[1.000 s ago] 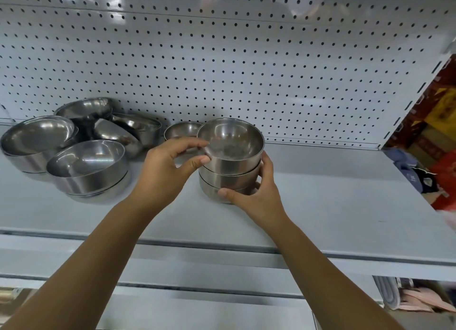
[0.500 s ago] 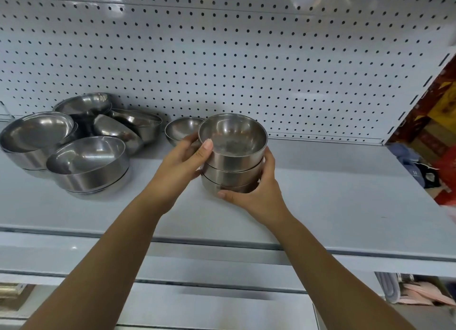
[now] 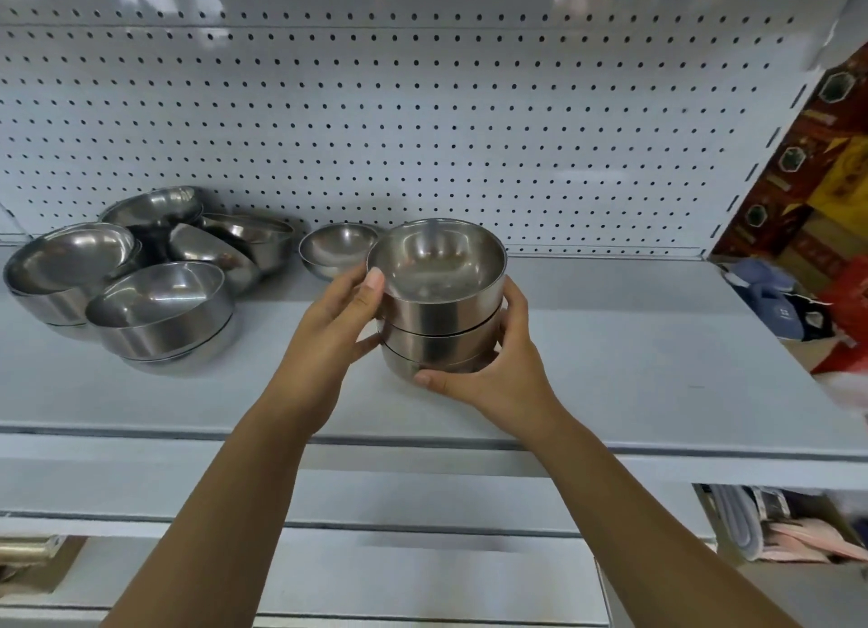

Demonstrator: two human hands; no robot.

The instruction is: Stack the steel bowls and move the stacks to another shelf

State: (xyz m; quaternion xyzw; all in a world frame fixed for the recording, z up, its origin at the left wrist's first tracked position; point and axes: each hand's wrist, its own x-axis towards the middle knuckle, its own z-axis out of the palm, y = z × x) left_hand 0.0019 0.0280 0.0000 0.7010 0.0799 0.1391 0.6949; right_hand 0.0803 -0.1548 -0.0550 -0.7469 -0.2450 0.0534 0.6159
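Head view: left hand [image 3: 329, 331] and right hand [image 3: 498, 369] both grip stack of bowls [image 3: 439, 303] over shelf [image 3: 610, 369].

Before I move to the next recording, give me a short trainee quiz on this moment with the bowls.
1. True or false: the left hand and the right hand both hold the stack of small steel bowls.
2. Where is the loose small bowl? A) behind the stack, to its left; B) on a lower shelf; C) upside down on top of the stack.
3. Fill in: the held stack shows ___ bowls.

Key: 1 true; 2 A; 3 three.
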